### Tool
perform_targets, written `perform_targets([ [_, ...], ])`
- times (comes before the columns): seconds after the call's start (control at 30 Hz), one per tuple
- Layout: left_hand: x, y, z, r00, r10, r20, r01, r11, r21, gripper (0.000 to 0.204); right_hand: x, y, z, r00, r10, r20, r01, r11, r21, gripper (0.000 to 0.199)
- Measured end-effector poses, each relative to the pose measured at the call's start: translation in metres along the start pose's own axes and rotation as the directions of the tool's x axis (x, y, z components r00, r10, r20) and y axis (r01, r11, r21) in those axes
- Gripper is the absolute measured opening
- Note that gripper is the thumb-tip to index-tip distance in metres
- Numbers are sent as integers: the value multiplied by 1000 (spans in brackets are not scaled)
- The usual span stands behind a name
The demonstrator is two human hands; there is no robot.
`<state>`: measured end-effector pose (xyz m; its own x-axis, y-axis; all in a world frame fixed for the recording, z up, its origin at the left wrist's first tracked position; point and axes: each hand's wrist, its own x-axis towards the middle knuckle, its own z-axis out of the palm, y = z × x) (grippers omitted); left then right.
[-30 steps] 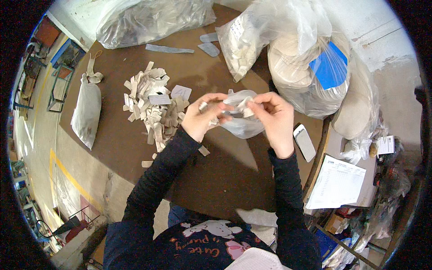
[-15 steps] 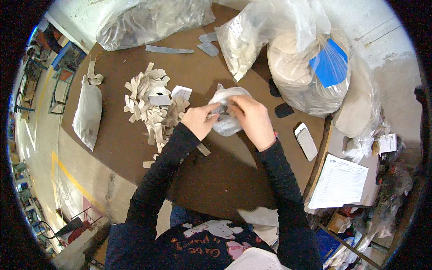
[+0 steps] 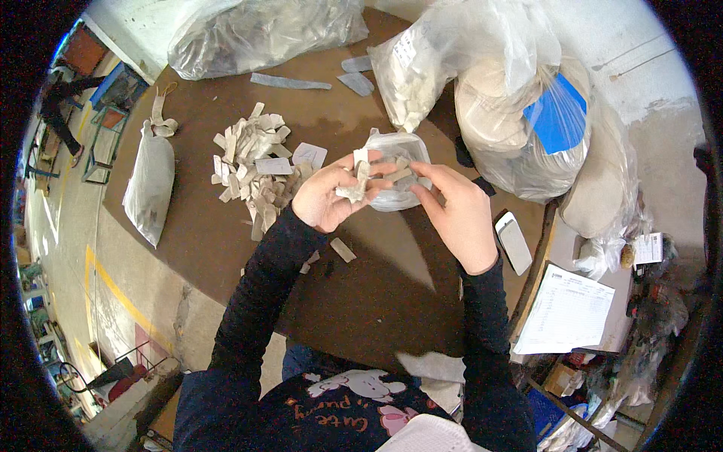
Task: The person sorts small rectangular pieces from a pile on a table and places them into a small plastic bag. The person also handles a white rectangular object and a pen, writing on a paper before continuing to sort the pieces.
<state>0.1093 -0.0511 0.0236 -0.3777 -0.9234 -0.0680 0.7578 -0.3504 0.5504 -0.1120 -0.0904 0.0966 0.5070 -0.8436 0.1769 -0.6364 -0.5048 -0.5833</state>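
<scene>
Over the brown table, my left hand [image 3: 324, 200] is half closed around a few short beige fabric strips [image 3: 354, 190]. My right hand [image 3: 463, 218] faces it, thumb and fingertips pinching the end of a small strip [image 3: 422, 182]. Just behind and below the fingers, a clear plastic bag [image 3: 407, 145] stands with its mouth spread; another strip [image 3: 399, 175] shows between the hands, above the bag. Left of my left hand lies a loose pile of similar strips [image 3: 252, 166], with two pale cards [image 3: 309, 155] on or beside it. One loose strip [image 3: 343, 250] lies near my left wrist.
A filled white bag [image 3: 149, 184] lies at the table's left edge. Large clear bags [image 3: 263, 38] line the back, and one bulky bag [image 3: 520, 128] holds round beige pieces. At right are a phone [image 3: 514, 242] and printed sheets [image 3: 565, 309]. Beyond the table, a person's leg [image 3: 56, 124] shows.
My hands have moved apart from the bag's rim, and the bag's mouth is now wide. Strips now show in my left fingers. A person has come into view at far left.
</scene>
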Motion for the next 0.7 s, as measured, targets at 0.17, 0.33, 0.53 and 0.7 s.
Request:
perform_targets([
  [0.17, -3, -4, 19, 994, -58, -93, 72, 985, 159, 53, 7, -13, 10, 989, -35, -141, 81, 940, 331, 32],
  [0.33, 0, -8, 22, 986, 106, -133, -66, 959, 276, 52, 19, -13, 25, 996, -80, -28, 85, 907, 412, 21],
  [0.53, -3, 12, 7, 975, 127, -184, -149, 983, -111, 71, 48, 2, 8, 993, -104, -47, 113, 951, 287, 19],
  [0.7, -6, 13, 9, 986, 113, -121, -106, 992, 65, 77, 36, 10, 13, 988, -136, -72, 140, 988, 62, 26],
])
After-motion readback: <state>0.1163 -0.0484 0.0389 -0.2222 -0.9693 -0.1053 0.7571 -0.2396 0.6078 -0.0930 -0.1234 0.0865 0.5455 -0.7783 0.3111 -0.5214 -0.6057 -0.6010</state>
